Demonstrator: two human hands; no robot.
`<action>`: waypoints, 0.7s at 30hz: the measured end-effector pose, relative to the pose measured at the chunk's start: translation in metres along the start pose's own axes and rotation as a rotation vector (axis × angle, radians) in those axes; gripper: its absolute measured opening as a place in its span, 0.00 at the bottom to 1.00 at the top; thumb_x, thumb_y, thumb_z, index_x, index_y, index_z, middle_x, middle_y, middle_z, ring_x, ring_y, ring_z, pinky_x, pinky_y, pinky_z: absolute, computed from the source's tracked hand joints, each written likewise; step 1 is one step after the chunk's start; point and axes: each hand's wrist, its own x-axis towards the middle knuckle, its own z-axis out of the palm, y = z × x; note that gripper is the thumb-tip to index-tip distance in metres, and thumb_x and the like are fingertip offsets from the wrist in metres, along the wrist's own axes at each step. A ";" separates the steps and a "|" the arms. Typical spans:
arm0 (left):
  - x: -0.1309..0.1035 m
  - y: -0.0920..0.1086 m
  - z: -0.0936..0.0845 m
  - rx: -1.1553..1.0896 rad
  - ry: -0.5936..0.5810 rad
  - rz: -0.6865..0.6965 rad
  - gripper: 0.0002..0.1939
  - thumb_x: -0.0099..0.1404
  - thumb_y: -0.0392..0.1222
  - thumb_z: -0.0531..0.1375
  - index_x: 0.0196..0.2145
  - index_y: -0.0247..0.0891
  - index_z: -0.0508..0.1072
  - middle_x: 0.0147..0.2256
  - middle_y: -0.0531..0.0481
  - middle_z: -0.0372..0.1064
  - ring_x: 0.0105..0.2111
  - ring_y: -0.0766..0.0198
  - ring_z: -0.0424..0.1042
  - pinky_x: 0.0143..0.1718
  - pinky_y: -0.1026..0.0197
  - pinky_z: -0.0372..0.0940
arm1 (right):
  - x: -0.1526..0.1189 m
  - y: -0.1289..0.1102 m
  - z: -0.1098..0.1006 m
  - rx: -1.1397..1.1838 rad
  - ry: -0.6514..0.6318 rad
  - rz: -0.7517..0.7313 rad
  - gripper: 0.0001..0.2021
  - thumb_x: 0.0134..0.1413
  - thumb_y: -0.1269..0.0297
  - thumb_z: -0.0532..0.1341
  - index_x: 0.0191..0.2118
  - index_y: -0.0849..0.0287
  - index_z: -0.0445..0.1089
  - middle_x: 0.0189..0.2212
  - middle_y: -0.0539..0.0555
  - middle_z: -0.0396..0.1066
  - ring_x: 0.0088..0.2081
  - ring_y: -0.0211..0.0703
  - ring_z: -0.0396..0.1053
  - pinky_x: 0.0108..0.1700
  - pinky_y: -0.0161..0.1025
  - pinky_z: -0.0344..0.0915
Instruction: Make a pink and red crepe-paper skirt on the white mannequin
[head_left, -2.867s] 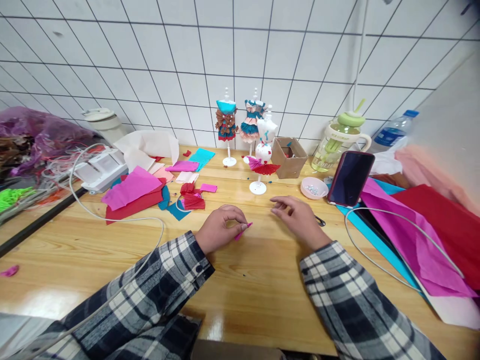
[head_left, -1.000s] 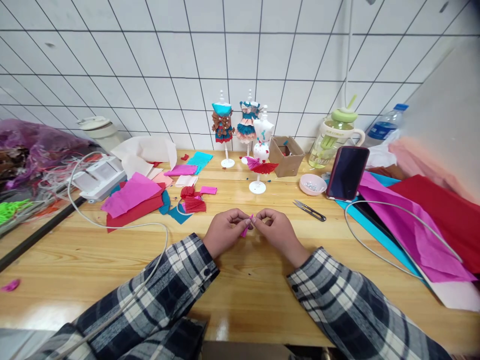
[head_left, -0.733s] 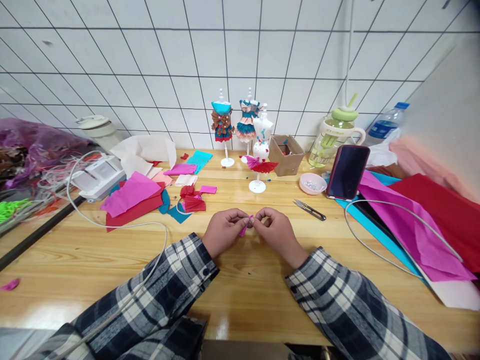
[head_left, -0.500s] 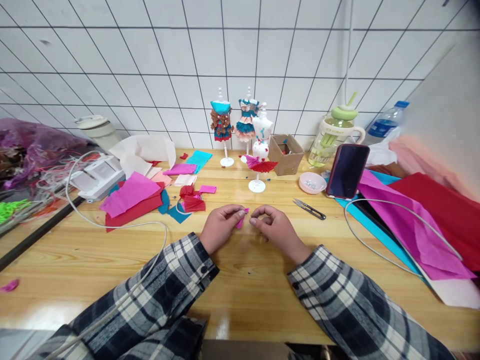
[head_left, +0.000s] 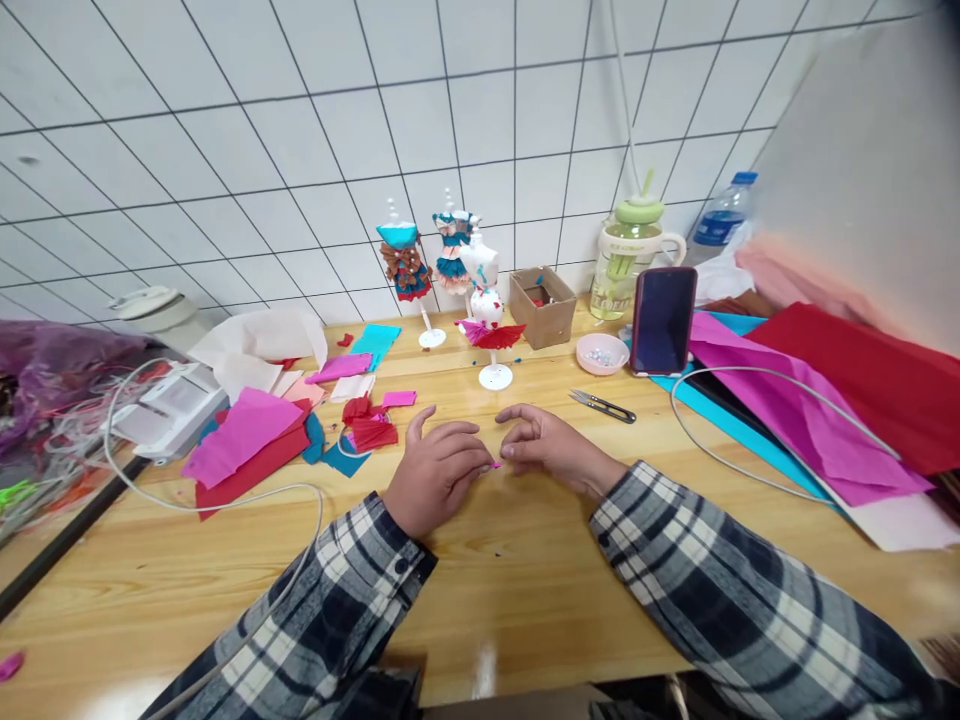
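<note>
My left hand (head_left: 437, 470) is turned palm down over the wooden table, its thumb raised and its other fingers bent around a small pink paper piece (head_left: 496, 465), mostly hidden under them. Only a pink tip shows past the fingertips. Facing it, my right hand (head_left: 551, 445) has its thumb and index finger curled close together at that tip; whether it grips anything is too small to tell. Just beyond the hands stands a small white mannequin (head_left: 480, 265) with a pink and red pleated paper skirt (head_left: 491, 335).
Two dressed mannequins (head_left: 405, 262) stand behind, beside a cardboard box (head_left: 543, 308). To the right are a bowl of beads (head_left: 602, 355), snips (head_left: 602, 406), a phone (head_left: 664, 320), a jug (head_left: 626, 265) and coloured paper (head_left: 810, 420). Paper scraps (head_left: 247, 430) and a cable (head_left: 319, 510) lie left.
My left hand has rolled palm down, lifting its thumb and covering most of the pink piece. The view has tilted and shifted, and my right hand stays close to the left.
</note>
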 end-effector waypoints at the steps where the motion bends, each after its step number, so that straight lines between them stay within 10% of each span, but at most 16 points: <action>1: 0.001 0.001 0.001 0.008 -0.028 0.021 0.09 0.65 0.35 0.55 0.36 0.44 0.75 0.36 0.54 0.77 0.48 0.60 0.71 0.61 0.42 0.36 | 0.001 0.000 -0.001 -0.067 -0.007 -0.026 0.24 0.39 0.66 0.70 0.44 0.56 0.63 0.25 0.44 0.69 0.26 0.35 0.66 0.30 0.34 0.65; 10: 0.005 0.008 0.010 0.082 -0.228 -0.163 0.08 0.61 0.36 0.55 0.30 0.40 0.75 0.31 0.49 0.74 0.37 0.58 0.72 0.57 0.43 0.48 | -0.011 0.002 0.022 -0.999 0.111 -0.594 0.13 0.47 0.79 0.57 0.38 0.57 0.65 0.27 0.48 0.69 0.32 0.39 0.64 0.36 0.36 0.59; 17: 0.004 0.005 0.010 -0.056 -0.067 -0.443 0.08 0.59 0.40 0.57 0.27 0.38 0.76 0.29 0.45 0.75 0.34 0.56 0.72 0.40 0.55 0.62 | -0.019 0.001 0.033 -1.467 0.158 -0.925 0.07 0.59 0.73 0.53 0.35 0.59 0.68 0.28 0.52 0.69 0.33 0.43 0.60 0.37 0.40 0.55; 21: 0.003 0.003 0.013 -0.555 0.079 -0.696 0.08 0.57 0.43 0.61 0.27 0.37 0.77 0.28 0.48 0.75 0.31 0.59 0.71 0.38 0.59 0.64 | -0.023 0.000 0.035 -1.572 0.236 -1.034 0.09 0.61 0.71 0.53 0.35 0.57 0.70 0.27 0.52 0.71 0.32 0.43 0.60 0.35 0.42 0.53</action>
